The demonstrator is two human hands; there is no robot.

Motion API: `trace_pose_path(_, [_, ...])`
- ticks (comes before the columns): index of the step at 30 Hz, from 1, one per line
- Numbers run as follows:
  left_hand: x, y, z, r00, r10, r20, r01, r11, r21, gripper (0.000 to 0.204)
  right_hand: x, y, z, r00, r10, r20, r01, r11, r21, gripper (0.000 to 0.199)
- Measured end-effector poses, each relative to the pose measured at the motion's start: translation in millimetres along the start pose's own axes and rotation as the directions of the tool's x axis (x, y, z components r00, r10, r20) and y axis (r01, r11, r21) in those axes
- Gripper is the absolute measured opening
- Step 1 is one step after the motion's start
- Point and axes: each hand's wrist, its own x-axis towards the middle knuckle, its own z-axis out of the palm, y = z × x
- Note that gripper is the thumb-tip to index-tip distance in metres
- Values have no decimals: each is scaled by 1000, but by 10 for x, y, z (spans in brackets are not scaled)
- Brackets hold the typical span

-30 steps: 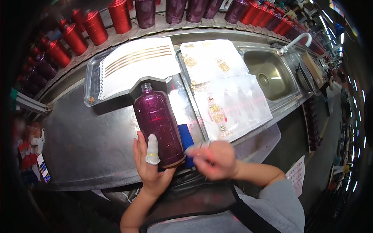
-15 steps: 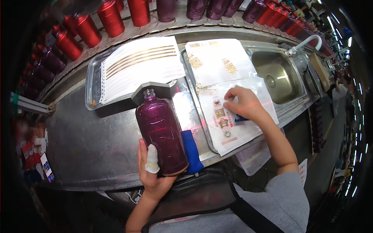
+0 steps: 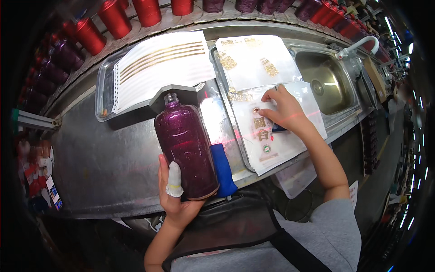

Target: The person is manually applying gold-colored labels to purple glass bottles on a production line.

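— Over the near edge of the steel counter (image 3: 104,167), what was in the left hand (image 3: 174,199)?

— A purple glitter bottle (image 3: 186,145), gripped around its base, neck pointing away from the person. The thumb wore a white finger cot (image 3: 174,180). A blue pad (image 3: 223,170) lay just beside the bottle on the right.

— And the right hand (image 3: 283,111)?

— It lay palm down on a clear sheet of gold stickers (image 3: 272,136), fingers spread a little and pressing on the sheet, closed around nothing that I could see.

— What lay beyond that?

— A second sticker sheet (image 3: 253,61) lay farther back in the same tray. To the left, a clear tray (image 3: 102,95) held a white sheet with gold stripes (image 3: 163,68). A steel sink (image 3: 324,79) with a white tap (image 3: 358,45) sat to the right, and red and purple bottles (image 3: 113,18) lined the back.
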Motion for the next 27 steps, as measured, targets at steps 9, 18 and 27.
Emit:
trace_pose_path(9, [20, -8, 6, 1000, -14, -16, 14, 1000, -18, 96, 301, 298, 60, 992, -10, 126, -35, 937, 346, 11])
trace_pose_path(18, [-4, -54, -43, 999, -40, 11, 40, 999, -20, 97, -22, 276, -84, 990, 45, -131, 35, 834, 550, 5])
trace_pose_path(27, [-55, 43, -11, 962, -265, 73, 274, 943, -186, 107, -18, 1940, -819, 854, 367, -370, 25, 681, 732, 12])
